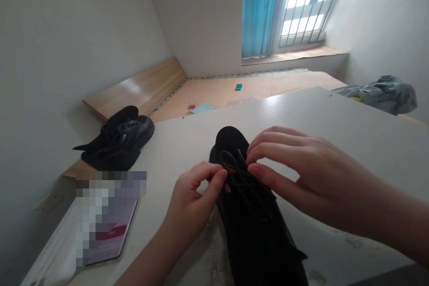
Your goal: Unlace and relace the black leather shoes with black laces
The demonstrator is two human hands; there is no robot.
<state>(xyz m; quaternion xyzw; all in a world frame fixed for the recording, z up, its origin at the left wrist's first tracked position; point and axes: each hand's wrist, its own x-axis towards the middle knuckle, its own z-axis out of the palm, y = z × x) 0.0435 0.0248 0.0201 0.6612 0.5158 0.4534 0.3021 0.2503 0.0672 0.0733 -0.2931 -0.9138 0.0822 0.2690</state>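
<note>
A black shoe [258, 232] lies lengthwise on the white table in front of me, with a rounded black flap [229, 138] at its far end. Its thin black shoelace [246, 194] forms a loop above the shoe. My left hand [197, 192] pinches the lace between thumb and forefinger on the shoe's left side. From the right, my right hand [295, 156] has its thumb and fingertips closed on another part of the lace, though the exact grip is partly hidden. A second black shoe [124, 138] rests at the table's far left edge, a flat black piece sticking out of it.
Near the left edge lies a flat purple-pink item [115, 237], partly blurred out. Beyond the white table [335, 134] stands a wooden surface [281, 82] with small teal and red items. Crumpled grey-green cloth [389, 94] sits at the right. Behind are a blue curtain [259, 9] and barred window.
</note>
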